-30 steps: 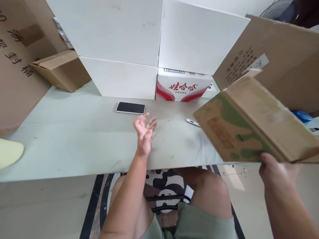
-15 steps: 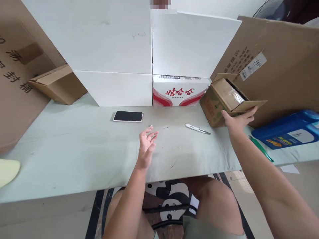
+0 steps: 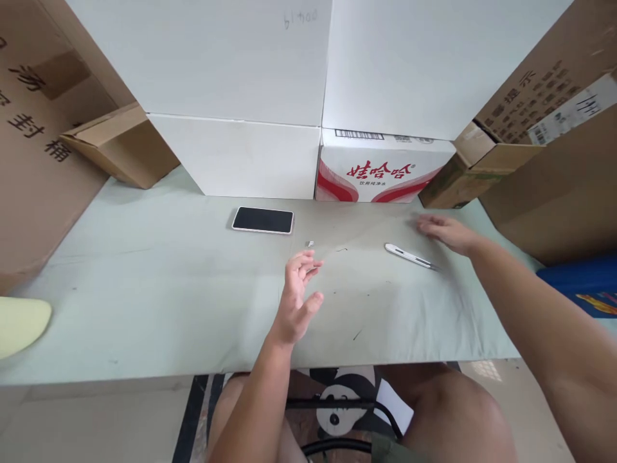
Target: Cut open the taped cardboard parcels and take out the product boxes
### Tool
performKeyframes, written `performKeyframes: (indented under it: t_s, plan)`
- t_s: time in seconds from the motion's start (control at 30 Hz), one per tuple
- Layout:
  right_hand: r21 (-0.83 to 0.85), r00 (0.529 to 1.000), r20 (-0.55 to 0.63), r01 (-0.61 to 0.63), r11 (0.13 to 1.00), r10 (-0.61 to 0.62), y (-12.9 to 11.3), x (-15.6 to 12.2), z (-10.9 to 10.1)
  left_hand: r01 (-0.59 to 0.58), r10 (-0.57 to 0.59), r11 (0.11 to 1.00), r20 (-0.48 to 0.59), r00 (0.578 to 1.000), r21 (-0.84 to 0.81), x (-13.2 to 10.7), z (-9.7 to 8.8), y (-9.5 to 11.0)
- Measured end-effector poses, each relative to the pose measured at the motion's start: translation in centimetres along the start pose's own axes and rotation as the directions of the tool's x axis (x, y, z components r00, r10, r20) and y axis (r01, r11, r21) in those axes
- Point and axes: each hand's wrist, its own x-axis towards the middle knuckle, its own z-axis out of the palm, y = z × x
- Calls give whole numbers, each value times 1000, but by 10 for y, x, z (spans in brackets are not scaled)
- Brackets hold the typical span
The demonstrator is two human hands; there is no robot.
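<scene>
My left hand (image 3: 299,299) is raised above the middle of the table, fingers loosely curled and apart, with nothing in it. Just beyond its fingertips lies a tiny white piece (image 3: 310,244), too small to name. My right hand (image 3: 446,233) is over the table at the right, its fingers stretched out to the left and slightly blurred, with nothing seen in them. Nearest to it is a white craft knife (image 3: 409,256), lying flat with its grey tip to the right. The small cardboard box (image 3: 456,180) stands behind my right hand, apart from it, with a flap raised.
A phone (image 3: 263,220) lies before the white boxes (image 3: 260,157). The red-and-white carton (image 3: 380,173) stands beside them. Another open cardboard box (image 3: 130,151) is at left, a pale yellow object (image 3: 22,325) at the left edge, a blue container (image 3: 583,283) at right.
My right hand has let go of the small cardboard box and moved left over the table. That box now stands farther back, against the carton. My left hand has barely moved; the view has shifted.
</scene>
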Motion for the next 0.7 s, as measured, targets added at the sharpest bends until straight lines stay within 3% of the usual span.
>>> performKeyframes:
  t_s: [0.17, 0.3, 0.43, 0.53, 0.7]
  plan:
    - [-22, 987, 159, 28, 999, -24, -38, -38, 39, -7, 4, 996, -37, 999, -87, -13, -5, 16]
    - [-155, 954, 258, 196, 968, -152, -106, -66, 106, 25, -41, 987, -101, 994, -157, -22, -26, 40]
    - [-304, 886, 347, 416, 857, -307, -197, -95, 211, 146, -193, 963, -202, 960, -226, -28, -71, 65]
    - [-381, 819, 379, 562, 734, -430, -271, -114, 305, 260, -336, 926, -287, 897, -273, -31, -108, 80]
    - [-417, 671, 304, 732, 539, -676, -414, -121, 450, 293, -416, 896, -404, 814, -333, -33, -153, 84]
